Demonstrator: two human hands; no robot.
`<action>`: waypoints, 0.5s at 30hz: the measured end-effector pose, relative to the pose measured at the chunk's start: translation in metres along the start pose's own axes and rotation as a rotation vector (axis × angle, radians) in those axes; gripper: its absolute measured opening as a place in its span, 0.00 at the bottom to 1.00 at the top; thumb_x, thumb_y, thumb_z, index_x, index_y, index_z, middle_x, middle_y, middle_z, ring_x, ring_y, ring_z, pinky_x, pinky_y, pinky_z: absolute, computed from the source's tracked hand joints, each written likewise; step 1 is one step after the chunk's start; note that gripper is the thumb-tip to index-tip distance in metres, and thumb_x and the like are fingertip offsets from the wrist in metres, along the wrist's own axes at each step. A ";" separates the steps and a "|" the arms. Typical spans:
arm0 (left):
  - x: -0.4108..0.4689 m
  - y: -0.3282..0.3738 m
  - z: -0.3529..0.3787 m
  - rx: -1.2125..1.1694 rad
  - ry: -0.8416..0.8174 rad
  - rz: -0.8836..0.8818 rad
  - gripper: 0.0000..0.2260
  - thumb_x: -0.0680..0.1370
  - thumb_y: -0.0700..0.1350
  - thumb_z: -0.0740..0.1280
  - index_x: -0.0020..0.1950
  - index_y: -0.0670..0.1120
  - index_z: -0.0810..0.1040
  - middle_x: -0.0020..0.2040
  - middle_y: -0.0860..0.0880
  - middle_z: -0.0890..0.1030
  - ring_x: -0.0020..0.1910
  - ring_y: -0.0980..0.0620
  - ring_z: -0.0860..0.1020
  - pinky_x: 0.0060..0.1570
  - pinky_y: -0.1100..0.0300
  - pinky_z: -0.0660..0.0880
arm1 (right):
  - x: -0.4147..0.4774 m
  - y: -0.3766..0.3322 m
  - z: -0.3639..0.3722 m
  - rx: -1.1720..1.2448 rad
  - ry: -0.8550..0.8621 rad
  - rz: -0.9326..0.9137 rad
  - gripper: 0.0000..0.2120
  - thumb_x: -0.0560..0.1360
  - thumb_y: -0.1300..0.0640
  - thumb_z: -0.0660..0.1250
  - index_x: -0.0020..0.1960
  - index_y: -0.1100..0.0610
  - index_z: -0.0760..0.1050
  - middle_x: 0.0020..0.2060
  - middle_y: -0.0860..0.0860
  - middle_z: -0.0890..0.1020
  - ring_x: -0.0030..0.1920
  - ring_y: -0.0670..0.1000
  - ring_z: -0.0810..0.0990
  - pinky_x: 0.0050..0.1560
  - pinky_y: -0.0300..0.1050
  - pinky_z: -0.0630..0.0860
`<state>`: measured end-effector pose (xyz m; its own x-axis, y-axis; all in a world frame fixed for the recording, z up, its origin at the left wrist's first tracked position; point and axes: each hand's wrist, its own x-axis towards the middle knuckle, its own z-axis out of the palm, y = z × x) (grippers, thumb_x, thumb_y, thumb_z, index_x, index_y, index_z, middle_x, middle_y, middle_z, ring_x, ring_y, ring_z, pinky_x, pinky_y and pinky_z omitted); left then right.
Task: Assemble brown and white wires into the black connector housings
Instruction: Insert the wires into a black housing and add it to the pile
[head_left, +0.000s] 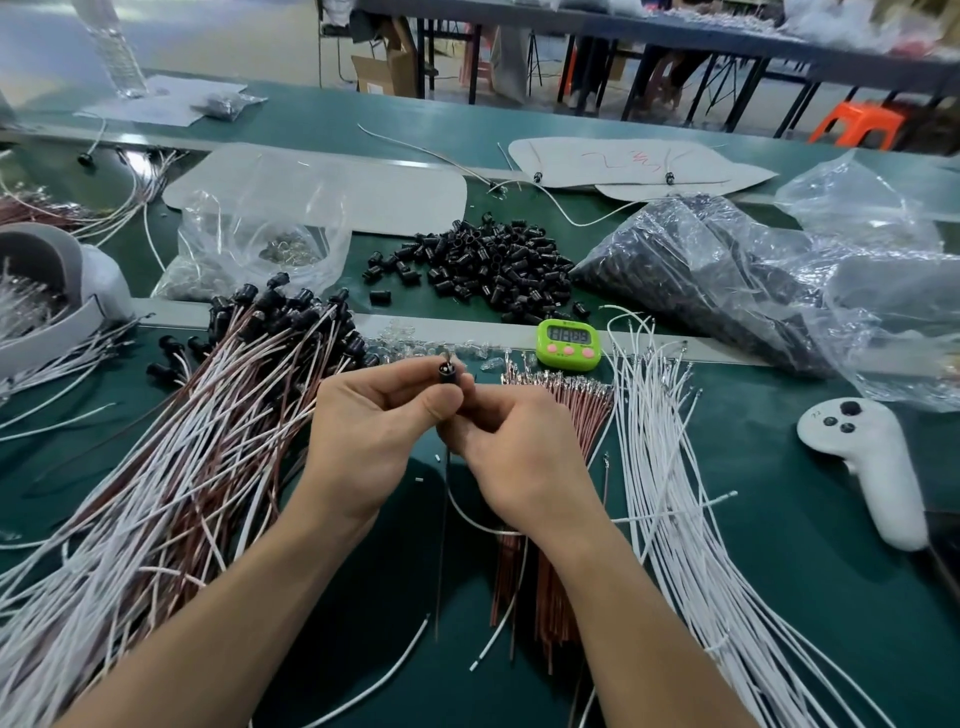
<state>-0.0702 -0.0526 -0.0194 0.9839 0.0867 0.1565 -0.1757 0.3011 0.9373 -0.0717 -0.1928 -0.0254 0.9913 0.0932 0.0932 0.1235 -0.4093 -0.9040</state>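
Head view: our left hand (374, 431) pinches one black housing (448, 375) upright btwn thumb and fingers, above mid-bench (779, 571). Our right hand (509, 457), fingers curled, seems to pinch the brown wire (443, 545) just under it. A white wire (478, 524) loops below. We judge terminals are being seated: hold housing steady, push straight, no kinks. Timer (567, 344) digits too blurred to read. Red scribble on card (571, 156) is illegible.
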 end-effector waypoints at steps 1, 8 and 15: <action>0.000 0.000 0.000 0.003 -0.009 0.004 0.11 0.66 0.36 0.74 0.48 0.40 0.85 0.42 0.45 0.88 0.42 0.52 0.87 0.46 0.64 0.81 | 0.000 0.000 0.000 0.026 0.010 -0.001 0.07 0.77 0.53 0.72 0.46 0.55 0.85 0.35 0.56 0.85 0.35 0.46 0.78 0.40 0.54 0.80; -0.002 -0.001 -0.001 0.074 -0.029 0.018 0.12 0.66 0.38 0.75 0.49 0.40 0.85 0.43 0.45 0.88 0.42 0.51 0.86 0.44 0.62 0.82 | 0.000 -0.001 0.003 0.144 0.009 -0.021 0.06 0.75 0.52 0.72 0.43 0.52 0.87 0.34 0.56 0.84 0.35 0.46 0.77 0.37 0.53 0.78; -0.001 0.000 0.000 0.144 -0.024 0.009 0.14 0.72 0.30 0.74 0.43 0.49 0.89 0.42 0.47 0.88 0.40 0.54 0.86 0.41 0.65 0.80 | 0.002 0.003 0.005 0.276 0.000 -0.024 0.06 0.78 0.60 0.72 0.47 0.55 0.88 0.35 0.44 0.87 0.36 0.38 0.81 0.39 0.33 0.75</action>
<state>-0.0711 -0.0526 -0.0193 0.9831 0.0652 0.1713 -0.1797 0.1613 0.9704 -0.0696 -0.1896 -0.0301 0.9882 0.0996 0.1160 0.1297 -0.1438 -0.9811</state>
